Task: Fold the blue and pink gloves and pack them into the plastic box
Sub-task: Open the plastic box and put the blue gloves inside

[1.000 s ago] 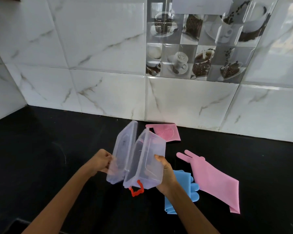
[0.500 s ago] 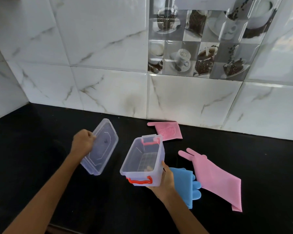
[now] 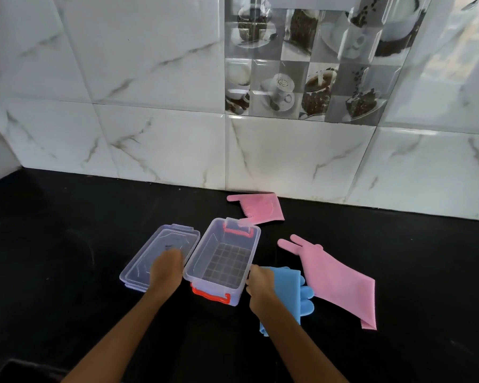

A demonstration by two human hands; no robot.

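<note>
Nearest the camera, two bare forearms reach forward over a black surface. The left hand rests on the clear lid, which lies flat just left of the plastic box; its grip looks loose, fingers laid over the lid's near end rather than clamped. The right hand touches the near right corner of the plastic box; whether its fingers close on the rim cannot be told. The box stands upright and open, empty, with a gridded floor and red latches at both ends. It looks light and stiff, best steadied by its rim.

Just right of that hand lies the blue glove, partly under the wrist, apparently already doubled over. Beside it, touching or nearly so, the long pink glove lies flat and unfolded, fingers pointing away. These gloves look soft, floppy and somewhat grippy, probably silicone; taking the cuff and folding toward the fingers should suit.

Farther off, a second pink glove lies by the wall, just behind the box. The wall is white marble-veined tile with a coffee-themed panel.
</note>
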